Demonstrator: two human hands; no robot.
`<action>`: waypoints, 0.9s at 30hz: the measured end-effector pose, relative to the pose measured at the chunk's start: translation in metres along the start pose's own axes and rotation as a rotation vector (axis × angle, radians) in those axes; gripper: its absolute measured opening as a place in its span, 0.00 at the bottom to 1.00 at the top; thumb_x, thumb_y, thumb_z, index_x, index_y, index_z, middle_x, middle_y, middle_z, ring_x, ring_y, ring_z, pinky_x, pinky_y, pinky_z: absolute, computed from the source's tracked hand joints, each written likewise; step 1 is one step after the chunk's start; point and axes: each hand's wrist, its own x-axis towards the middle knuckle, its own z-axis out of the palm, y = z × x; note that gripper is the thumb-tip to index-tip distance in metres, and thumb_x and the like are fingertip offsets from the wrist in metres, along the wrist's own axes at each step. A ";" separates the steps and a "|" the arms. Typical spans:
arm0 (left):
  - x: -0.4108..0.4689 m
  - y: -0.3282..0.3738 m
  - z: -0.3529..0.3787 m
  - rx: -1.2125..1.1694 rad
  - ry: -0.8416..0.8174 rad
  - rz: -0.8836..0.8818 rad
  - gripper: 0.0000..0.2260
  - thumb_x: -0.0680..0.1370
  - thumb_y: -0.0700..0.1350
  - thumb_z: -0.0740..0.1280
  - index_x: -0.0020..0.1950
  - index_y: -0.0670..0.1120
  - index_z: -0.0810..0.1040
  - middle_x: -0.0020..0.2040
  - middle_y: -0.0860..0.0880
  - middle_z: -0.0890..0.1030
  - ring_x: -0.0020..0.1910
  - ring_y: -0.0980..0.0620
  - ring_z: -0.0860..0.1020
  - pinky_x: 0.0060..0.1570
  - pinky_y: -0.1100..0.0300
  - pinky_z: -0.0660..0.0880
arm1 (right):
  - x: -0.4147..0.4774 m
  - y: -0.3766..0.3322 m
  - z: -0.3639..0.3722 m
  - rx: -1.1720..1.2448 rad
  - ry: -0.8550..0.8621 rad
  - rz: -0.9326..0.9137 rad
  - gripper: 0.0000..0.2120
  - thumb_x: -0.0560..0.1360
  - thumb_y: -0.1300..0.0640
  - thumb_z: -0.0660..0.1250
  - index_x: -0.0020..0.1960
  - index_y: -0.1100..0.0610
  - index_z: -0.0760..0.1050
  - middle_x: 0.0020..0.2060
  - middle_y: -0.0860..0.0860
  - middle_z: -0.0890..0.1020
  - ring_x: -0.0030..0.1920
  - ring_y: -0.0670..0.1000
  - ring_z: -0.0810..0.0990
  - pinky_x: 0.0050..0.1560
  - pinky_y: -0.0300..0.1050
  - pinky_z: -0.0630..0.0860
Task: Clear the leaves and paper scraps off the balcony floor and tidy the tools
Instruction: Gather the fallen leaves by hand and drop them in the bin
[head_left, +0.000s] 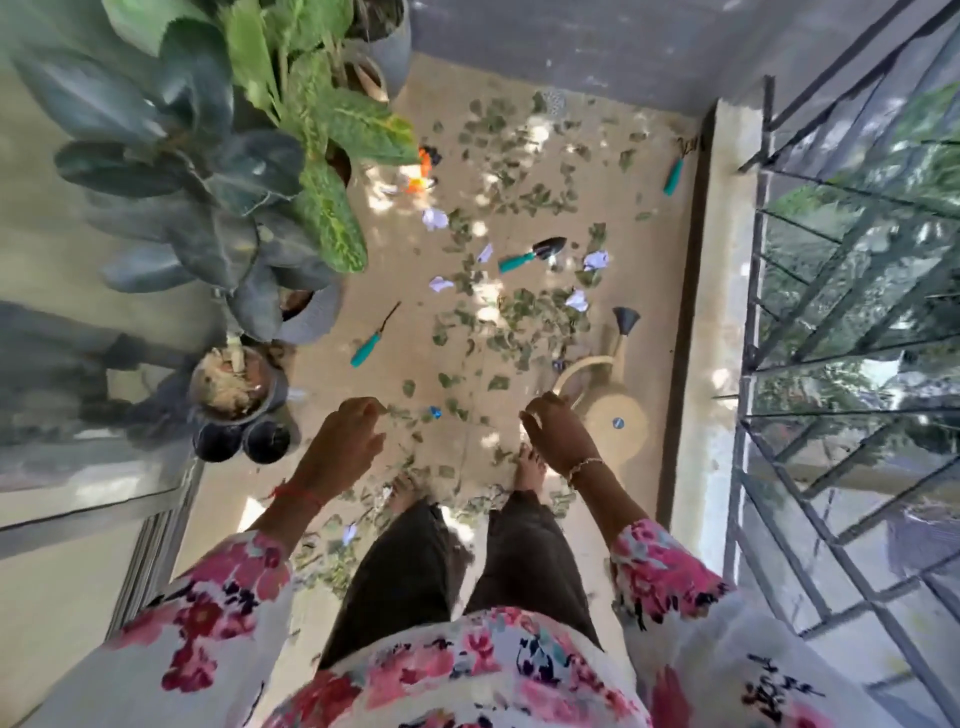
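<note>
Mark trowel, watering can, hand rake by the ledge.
trowel (534, 254): head view, neck between handle and blade.
watering can (605, 410): head view, body.
hand rake (674, 176): head view, teal handle.

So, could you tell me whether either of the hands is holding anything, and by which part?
Nothing is held: the left hand and right hand are loosely curled and empty.

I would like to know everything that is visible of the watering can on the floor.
The watering can is cream-coloured and looks like plastic. It has a rounded body with a small blue round mark, an arched handle and a long spout ending in a dark funnel-shaped head. It stands upright on the floor beside the raised kerb, spout pointing away from the person. Leaves lie near its handle. The right hand overlaps the handle in view; whether it touches is unclear.
</note>
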 end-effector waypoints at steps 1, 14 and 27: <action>-0.004 -0.011 0.001 0.011 -0.001 -0.012 0.14 0.72 0.45 0.58 0.50 0.38 0.76 0.45 0.38 0.80 0.49 0.48 0.69 0.45 0.53 0.75 | 0.002 -0.007 0.011 -0.007 -0.010 -0.003 0.13 0.79 0.58 0.57 0.54 0.66 0.76 0.53 0.61 0.76 0.55 0.60 0.75 0.56 0.49 0.68; -0.117 -0.093 0.082 0.008 0.116 -0.430 0.15 0.71 0.39 0.61 0.54 0.33 0.76 0.52 0.34 0.77 0.54 0.40 0.71 0.54 0.50 0.71 | 0.052 -0.050 0.105 -0.136 -0.102 -0.284 0.10 0.77 0.62 0.59 0.51 0.66 0.75 0.52 0.62 0.75 0.57 0.59 0.72 0.59 0.51 0.68; -0.170 -0.186 0.327 -0.110 0.199 -0.696 0.17 0.66 0.27 0.65 0.54 0.34 0.74 0.49 0.32 0.76 0.52 0.38 0.70 0.53 0.46 0.70 | 0.175 0.029 0.317 -0.370 -0.226 -0.536 0.10 0.74 0.64 0.62 0.52 0.68 0.75 0.52 0.63 0.76 0.57 0.61 0.72 0.54 0.55 0.72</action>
